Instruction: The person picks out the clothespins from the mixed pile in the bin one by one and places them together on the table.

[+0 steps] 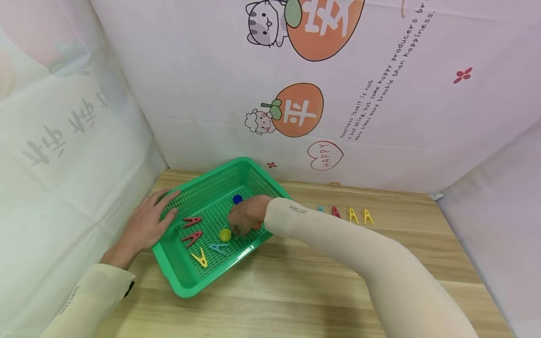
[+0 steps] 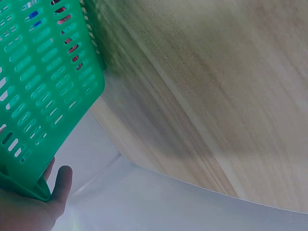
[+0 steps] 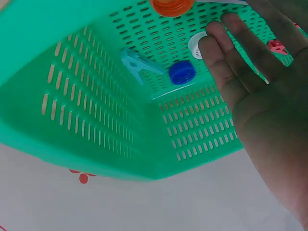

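A green basket stands on the table with small things in it. My left hand rests over its left rim, fingers and thumb straight. Inside the basket, my right hand reaches down, beside a yellow bottle cap and an orange cap. Its thumb and index fingertips are hidden, so I cannot tell whether they pinch anything. A blue cap, a white cap and a light blue clothespin lie near its fingers. Red clothespins, a yellow clothespin and another light blue clothespin lie toward the left end.
Right of the basket, a red clothespin, two yellow clothespins and a partly covered blue clothespin lie in a row on the wooden table, beyond my right sleeve. A printed cloth hangs behind the table.
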{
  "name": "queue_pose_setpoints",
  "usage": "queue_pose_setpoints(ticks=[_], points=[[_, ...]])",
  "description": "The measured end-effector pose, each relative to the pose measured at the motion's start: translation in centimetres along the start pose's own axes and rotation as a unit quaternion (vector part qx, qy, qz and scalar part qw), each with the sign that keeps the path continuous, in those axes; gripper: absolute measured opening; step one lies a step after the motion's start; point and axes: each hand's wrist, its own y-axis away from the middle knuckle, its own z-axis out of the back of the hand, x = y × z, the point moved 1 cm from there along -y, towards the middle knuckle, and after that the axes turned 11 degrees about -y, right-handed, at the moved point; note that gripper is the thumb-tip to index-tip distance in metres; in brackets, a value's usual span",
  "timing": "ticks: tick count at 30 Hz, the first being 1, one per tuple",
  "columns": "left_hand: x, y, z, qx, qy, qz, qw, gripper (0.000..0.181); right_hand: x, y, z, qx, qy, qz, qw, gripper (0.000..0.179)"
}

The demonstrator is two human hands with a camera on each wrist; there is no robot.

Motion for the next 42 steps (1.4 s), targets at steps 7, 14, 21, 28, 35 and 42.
queue_pose_setpoints(ticks=[7, 14, 21, 28, 35, 42], points=[[-0.2, 0.0, 0.1, -0.004, -0.001, -0.002, 1.0000, 0.053, 0.0, -0.1, 0.1, 0.010, -0.003, -0.007, 0.9999, 0.027], [-0.3, 0.0, 0.2, 0.002, 0.001, 0.001, 1.0000, 0.053, -0.1, -0.6, -0.2, 0.010, -0.002, -0.009, 0.9999, 0.029], [-0.2, 0.0, 0.1, 0.001, 0.001, 0.003, 1.0000, 0.052, -0.1, -0.9, -0.4, -0.013, 0.019, -0.014, 0.9996, 0.032], [-0.2, -0.1, 0.1, -0.004, -0.001, 0.001, 1.0000, 0.052, -1.1, -1.5, -0.5, -0.027, 0.008, -0.042, 0.9987, 0.011], [0.0, -0.1, -0.1, -0.007, 0.001, 0.001, 1.0000, 0.052, -1.6, -1.5, -0.4, -0.032, -0.010, -0.073, 0.9968, 0.013], [0.1, -0.3, -0.2, -0.010, 0.002, 0.000, 0.9999, 0.052, -1.9, -1.4, 0.0, -0.035, -0.012, -0.067, 0.9971, 0.019]])
